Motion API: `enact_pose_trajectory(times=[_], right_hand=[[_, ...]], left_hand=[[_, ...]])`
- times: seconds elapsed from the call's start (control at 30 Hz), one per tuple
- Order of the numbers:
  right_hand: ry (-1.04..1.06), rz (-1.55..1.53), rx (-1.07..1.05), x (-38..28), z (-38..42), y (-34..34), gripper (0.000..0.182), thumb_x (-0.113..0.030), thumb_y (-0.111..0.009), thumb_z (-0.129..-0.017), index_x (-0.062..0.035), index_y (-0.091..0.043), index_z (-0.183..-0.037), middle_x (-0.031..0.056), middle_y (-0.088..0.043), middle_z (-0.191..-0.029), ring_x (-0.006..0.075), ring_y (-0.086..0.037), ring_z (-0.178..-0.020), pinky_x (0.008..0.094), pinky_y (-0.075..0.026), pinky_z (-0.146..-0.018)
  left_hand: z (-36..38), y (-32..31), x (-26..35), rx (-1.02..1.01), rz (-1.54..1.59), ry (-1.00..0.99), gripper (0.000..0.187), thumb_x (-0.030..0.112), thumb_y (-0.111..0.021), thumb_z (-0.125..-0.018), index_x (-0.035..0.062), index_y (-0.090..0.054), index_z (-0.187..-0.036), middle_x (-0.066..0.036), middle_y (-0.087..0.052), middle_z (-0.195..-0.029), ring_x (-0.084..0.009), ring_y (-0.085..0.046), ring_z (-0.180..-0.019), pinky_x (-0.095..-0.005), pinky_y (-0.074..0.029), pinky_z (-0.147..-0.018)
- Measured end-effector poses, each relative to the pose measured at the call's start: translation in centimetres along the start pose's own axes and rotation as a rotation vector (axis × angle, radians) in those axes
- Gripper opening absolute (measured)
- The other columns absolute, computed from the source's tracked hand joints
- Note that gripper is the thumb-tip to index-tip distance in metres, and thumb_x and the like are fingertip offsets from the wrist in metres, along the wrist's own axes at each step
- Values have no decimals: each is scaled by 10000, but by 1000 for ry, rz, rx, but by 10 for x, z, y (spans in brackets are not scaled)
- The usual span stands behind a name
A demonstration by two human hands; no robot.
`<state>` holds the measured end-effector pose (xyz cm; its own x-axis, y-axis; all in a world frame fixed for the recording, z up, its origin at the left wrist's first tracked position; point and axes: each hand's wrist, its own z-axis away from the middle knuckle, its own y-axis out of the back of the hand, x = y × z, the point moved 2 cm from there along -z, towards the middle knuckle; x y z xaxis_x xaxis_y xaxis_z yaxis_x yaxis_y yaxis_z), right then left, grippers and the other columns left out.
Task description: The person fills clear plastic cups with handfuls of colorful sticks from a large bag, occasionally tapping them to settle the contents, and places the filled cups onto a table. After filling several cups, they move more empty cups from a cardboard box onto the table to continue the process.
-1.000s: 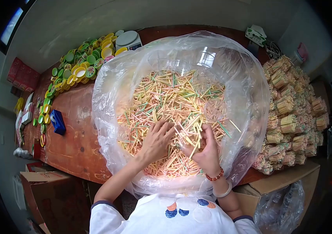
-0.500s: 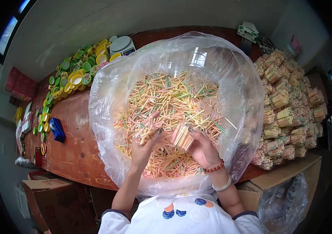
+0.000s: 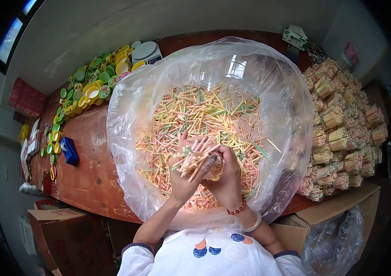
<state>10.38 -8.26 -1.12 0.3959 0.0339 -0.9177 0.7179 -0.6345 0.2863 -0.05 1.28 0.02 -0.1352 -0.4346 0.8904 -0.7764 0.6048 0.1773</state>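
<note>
Short pastel sticks [image 3: 191, 108] in pink, yellow and green fill a large clear plastic bag [image 3: 126, 115] spread open before me. Above the heap, my left hand [image 3: 184, 181] is closed around a loose bunch of sticks [image 3: 195, 158], whose ends point several ways. My right hand [image 3: 227, 184], with a red bead bracelet at the wrist, is closed around a clear cup [image 3: 215, 170] that looks to have sticks inside. The hands meet, and the left fingers lie at the cup's mouth. Part of the cup is hidden behind them.
Many bundled sticks [image 3: 338, 138] are stacked at the right. Yellow and green lids [image 3: 92, 92] lie heaped at the back left beside a white scale [image 3: 145, 50]. A blue tape dispenser [image 3: 69, 151] stands on the red-brown table [image 3: 96, 156]. Cardboard boxes [image 3: 73, 234] sit below the table's edge.
My right hand has moved left and turned the cup, whose side with sticks faced me before. My left hand has come right and brought its bunch against the cup.
</note>
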Motion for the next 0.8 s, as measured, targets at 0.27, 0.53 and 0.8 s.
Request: enact_pose_trajectory(times=[0.27,0.53,0.8], right_hand=[[-6,61,-5,-13,-1,3,712,-56,-916,-652,-16,-564,-1270,182,-602,-1176,384,-618,-1107,458,-536,-925],[-56,-34,-59,-6,-7,-2,664,-80,-913,-691,-19,-567,-1255,181,-651,-1144,384,-667,-1072,448,-553,-888],[-48,-19,-65,-5,1,1,655,-21,-886,-724,-17,-568,-1296,147,-696,-1178,265,-696,-1093,358,-559,-910]], left_hand=[[-1,-7,2,24,533,254,415,278,-747,-887,28,-578,-1171,-207,-610,-1406,-279,-567,-1341,-451,-300,-1222],[-14,-3,1,-44,468,212,636,537,-706,-911,14,-567,-1245,-241,-506,-1496,-310,-458,-1440,-432,-335,-1185],[-16,10,2,-80,371,148,763,552,-582,-989,-33,-456,-1463,-211,-479,-1531,-305,-410,-1483,-438,-267,-1249]])
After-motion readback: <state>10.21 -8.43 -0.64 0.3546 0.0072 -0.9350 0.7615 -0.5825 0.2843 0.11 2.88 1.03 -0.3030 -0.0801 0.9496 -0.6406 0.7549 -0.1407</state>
